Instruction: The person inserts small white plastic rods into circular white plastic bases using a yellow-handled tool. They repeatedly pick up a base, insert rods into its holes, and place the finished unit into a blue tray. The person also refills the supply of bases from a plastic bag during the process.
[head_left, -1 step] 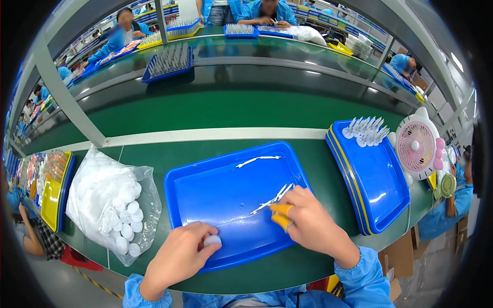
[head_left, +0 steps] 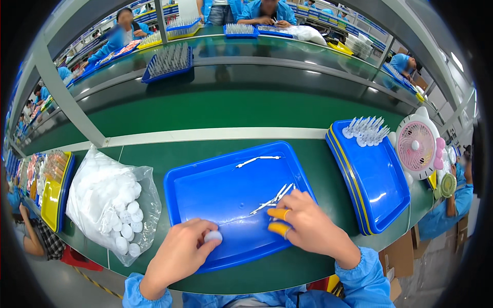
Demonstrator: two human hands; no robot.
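My left hand (head_left: 187, 249) is closed over the near-left rim of a blue tray (head_left: 205, 190). It pinches a small white round disc (head_left: 213, 236) between thumb and fingers. My right hand (head_left: 310, 223) is over the tray's right side, with yellow finger covers on two fingertips. Those two fingertips are apart, and I see nothing between them. Just beyond them lies a loose bunch of thin white jointed strips (head_left: 277, 197) with dark marks. One more white strip (head_left: 258, 160) rests near the tray's far side.
At left lies an open clear bag (head_left: 115, 205) of white round pieces. Stacked blue trays (head_left: 367, 174) at right carry upright white pieces (head_left: 365, 131). Beside them stands a pink and white fan (head_left: 416, 145). A green conveyor (head_left: 246, 110) runs beyond a pale rail. Other people work farther off.
My right hand has shifted slightly toward me, and its fingers have drawn back a little from the strips. The disc in my left hand has moved up slightly.
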